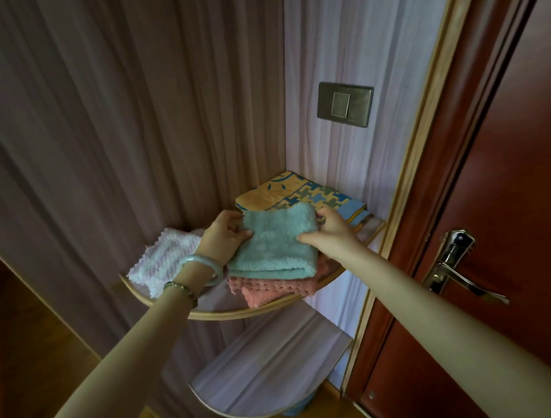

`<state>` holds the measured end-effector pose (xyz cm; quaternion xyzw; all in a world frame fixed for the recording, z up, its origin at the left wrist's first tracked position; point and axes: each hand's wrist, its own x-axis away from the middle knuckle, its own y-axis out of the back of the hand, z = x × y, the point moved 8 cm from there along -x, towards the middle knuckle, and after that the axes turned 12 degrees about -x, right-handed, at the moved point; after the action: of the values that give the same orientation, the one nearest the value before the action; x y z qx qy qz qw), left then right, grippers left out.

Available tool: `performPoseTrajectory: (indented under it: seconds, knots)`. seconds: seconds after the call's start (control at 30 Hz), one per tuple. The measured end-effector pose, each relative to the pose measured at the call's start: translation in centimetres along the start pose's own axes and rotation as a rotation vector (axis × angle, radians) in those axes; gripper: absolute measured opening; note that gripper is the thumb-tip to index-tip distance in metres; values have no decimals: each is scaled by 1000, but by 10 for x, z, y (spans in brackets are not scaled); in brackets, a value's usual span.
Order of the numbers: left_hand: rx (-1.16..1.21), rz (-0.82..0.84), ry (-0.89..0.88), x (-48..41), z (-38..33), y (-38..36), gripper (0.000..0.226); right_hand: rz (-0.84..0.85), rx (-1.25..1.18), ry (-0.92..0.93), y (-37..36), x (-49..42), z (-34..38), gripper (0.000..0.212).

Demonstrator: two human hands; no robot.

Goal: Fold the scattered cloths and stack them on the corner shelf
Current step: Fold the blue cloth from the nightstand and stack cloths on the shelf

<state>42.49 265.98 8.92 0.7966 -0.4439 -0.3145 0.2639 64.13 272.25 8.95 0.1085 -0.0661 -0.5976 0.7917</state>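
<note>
**Placement of folded teal cloth on the corner shelf stack**

State of parts. The folded teal cloth (270, 248) lies on top of the pink cloth (273, 290), at the front of the corner shelf (242, 313). The pink cloth shows below its near edge and overhangs the shelf rim slightly. A white cloth (165, 259) sits just to the left on the same shelf, and a patterned yellow-and-blue cloth (299, 194) lies behind, towards the wall corner.

Hands. The left hand (225, 235) grips the far left corner of the teal cloth, thumb on top and fingers curled at the edge. The right hand (329, 228) grips the far right corner in the same manner. Neither hand is open.

Governing relation. The teal cloth lies directly between the hands, and its longer side appears to run left to right, from one hand to the other. Its rounded fold faces the person. Both hands are equally near, one at each far corner.

Assessment. The step in hand is judged to be squaring the teal cloth on the stack. Release calls for both grips to open evenly. An uneven release could skew the cloth or push the pink cloth further over the rim.
</note>
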Motion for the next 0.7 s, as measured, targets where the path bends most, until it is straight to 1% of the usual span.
performPoseTrajectory:
  seconds: [0.13, 0.23, 0.33, 0.4, 0.47, 0.5, 0.57, 0.63, 0.7]
  knots:
    - [-62, 61, 50, 2, 11, -15, 43, 27, 38, -44, -2, 10, -13, 48]
    - [-20, 43, 45, 1, 8, -10, 42, 37, -11, -69, -1, 10, -13, 45]
    - [92, -11, 9, -1, -6, 9, 41, 52, -195, -56, 3, 5, 1, 35]
    - [241, -8, 22, -2, -14, 24, 40, 81, -315, -51, 7, 5, 16, 33]
    - [384, 23, 36, -3, -24, 38, 39, 99, -333, -3, 15, 6, 36, 32]
    - [414, 31, 30, -3, -29, 45, 37, 102, -322, 27, 20, 7, 46, 27]
    - [396, 16, -12, -4, -40, 61, 26, 100, -340, 71, 27, 7, 58, 25]
    - [376, 4, -42, -3, -47, 71, 14, 108, -363, 91, 29, 8, 66, 24]
    - [404, 10, -41, 0, -49, 74, 9, 123, -363, 89, 28, 9, 69, 18]
